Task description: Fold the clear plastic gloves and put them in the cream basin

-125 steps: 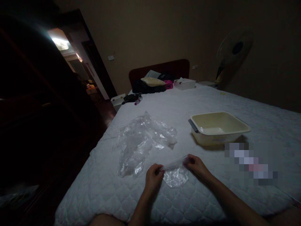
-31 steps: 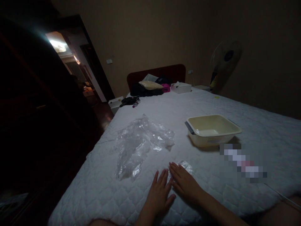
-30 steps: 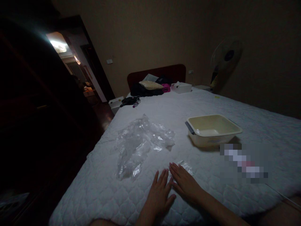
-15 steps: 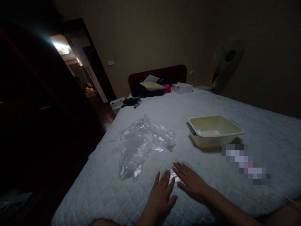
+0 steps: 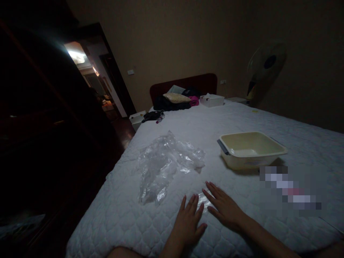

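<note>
Both of my hands lie flat, fingers stretched out, on a white quilted bed (image 5: pixel 204 125). My left hand (image 5: pixel 188 224) and my right hand (image 5: pixel 224 206) press down side by side on a small clear plastic bag (image 5: pixel 202 206). Only a sliver of that bag shows between the fingers. A crumpled heap of clear plastic bags (image 5: pixel 165 165) lies a little beyond my left hand. A cream square plastic basin (image 5: pixel 251 148) stands beyond my right hand.
At the headboard end lie dark clothes, a pillow (image 5: pixel 176 97) and a white box (image 5: pixel 212 100). A standing fan (image 5: pixel 264 68) is by the wall at the right. The bed's left edge drops to a dark floor, with a lit doorway (image 5: pixel 80 61) behind.
Four seconds ago both hands pinched the small bag and held it up. Since then they have laid it down and flattened it; in the last second the hands barely shifted.
</note>
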The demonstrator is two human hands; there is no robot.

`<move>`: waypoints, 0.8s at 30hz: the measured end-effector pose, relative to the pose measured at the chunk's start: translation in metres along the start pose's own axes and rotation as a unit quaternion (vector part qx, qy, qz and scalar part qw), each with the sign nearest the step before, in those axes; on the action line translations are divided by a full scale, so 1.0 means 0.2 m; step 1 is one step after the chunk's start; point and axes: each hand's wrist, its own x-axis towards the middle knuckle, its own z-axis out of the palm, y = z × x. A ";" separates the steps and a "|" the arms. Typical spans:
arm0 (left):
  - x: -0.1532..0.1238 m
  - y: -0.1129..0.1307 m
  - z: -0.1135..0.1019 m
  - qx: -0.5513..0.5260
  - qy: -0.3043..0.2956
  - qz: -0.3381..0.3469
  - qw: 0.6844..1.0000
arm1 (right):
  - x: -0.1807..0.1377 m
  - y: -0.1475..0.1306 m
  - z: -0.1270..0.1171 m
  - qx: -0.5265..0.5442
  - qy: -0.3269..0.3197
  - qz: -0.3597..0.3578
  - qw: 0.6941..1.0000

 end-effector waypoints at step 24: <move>0.00 0.00 -0.02 -0.044 -0.030 -0.013 0.998 | 0.01 0.14 0.05 0.240 0.111 0.127 0.956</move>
